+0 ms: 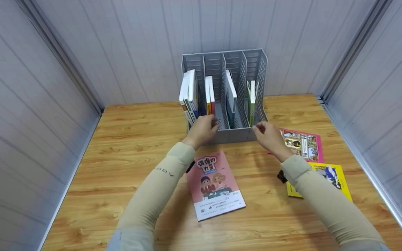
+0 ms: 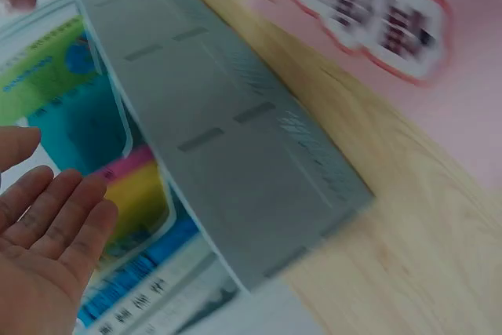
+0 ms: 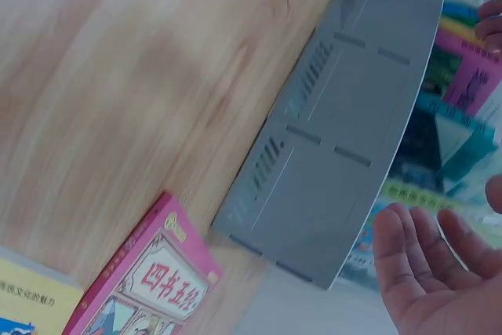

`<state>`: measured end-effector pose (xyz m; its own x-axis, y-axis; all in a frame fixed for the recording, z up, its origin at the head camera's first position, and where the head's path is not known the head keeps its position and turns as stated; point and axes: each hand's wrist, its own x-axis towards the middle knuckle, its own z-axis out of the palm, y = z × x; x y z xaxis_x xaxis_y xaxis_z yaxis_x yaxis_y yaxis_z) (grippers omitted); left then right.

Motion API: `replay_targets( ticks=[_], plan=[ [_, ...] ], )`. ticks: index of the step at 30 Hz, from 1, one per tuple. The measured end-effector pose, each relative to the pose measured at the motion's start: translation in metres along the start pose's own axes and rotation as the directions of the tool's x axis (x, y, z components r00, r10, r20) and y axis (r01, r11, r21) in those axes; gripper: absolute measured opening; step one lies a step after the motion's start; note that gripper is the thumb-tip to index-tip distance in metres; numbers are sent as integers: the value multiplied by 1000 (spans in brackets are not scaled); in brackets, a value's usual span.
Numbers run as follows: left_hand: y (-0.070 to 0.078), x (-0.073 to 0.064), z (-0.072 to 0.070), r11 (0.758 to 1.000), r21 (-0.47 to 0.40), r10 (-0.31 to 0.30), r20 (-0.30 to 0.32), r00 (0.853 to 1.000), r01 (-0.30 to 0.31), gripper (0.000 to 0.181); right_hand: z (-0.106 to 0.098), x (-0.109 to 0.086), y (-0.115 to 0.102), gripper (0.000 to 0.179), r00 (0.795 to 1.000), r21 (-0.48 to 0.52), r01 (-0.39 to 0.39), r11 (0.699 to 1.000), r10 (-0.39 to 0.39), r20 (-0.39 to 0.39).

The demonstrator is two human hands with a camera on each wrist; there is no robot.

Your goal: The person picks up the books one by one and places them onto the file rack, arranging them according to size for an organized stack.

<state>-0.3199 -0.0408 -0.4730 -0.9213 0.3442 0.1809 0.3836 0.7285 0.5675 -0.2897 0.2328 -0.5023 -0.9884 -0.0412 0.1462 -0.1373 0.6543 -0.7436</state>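
Observation:
A grey file rack (image 1: 236, 135) with upright dividers stands against the back wall, books in each compartment. Over its front edge, by the red and yellow books (image 1: 209, 92), my left hand (image 1: 203, 130) has its fingers loosely bent and holds nothing. My right hand (image 1: 269, 137) is at the rack's front right corner, near the green book (image 1: 252, 109), its relaxed fingers also without a book. Thick white-edged books (image 1: 189, 92) fill the leftmost compartment. A teal and white book (image 1: 231, 96) leans in the third. In the left wrist view, the left fingers (image 2: 67, 209) extend beside the rack's edge.
A pink book (image 1: 216, 188) lies cover up on the wooden table (image 1: 127, 150) in front of the rack. To the right lie a magenta-edged book (image 1: 305, 144) and a yellow book (image 1: 342, 174), partly behind the right arm. Pale panel walls (image 1: 138, 45) enclose the table.

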Motion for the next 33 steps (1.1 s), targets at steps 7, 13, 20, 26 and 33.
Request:
replay_targets(
  ticks=[7, 13, 20, 26, 33],
  plan=[
    [-19, -11, 4, 994, 104, -33, 32, 999, 29, 23, 20, -20, -7, 30, 977, -39, 128, 991, -119, 179],
    [-32, -14, 11, 989, 135, -70, 36, 997, 64, 29, 45, -33, -11, 43, 903, -102, 224, 969, -167, 396],
    [-46, -14, 16, 981, 189, -62, 47, 997, 52, 29, 71, -45, -14, 42, 819, -168, 329, 929, -192, 540],
    [-54, -13, 19, 970, 240, -51, 73, 996, 32, 24, 83, -52, -18, 63, 773, -218, 392, 894, -192, 604],
    [-57, -11, 18, 956, 292, -26, 89, 996, -1, 25, 92, -54, -12, 87, 695, -239, 490, 838, -210, 688]
  ],
)
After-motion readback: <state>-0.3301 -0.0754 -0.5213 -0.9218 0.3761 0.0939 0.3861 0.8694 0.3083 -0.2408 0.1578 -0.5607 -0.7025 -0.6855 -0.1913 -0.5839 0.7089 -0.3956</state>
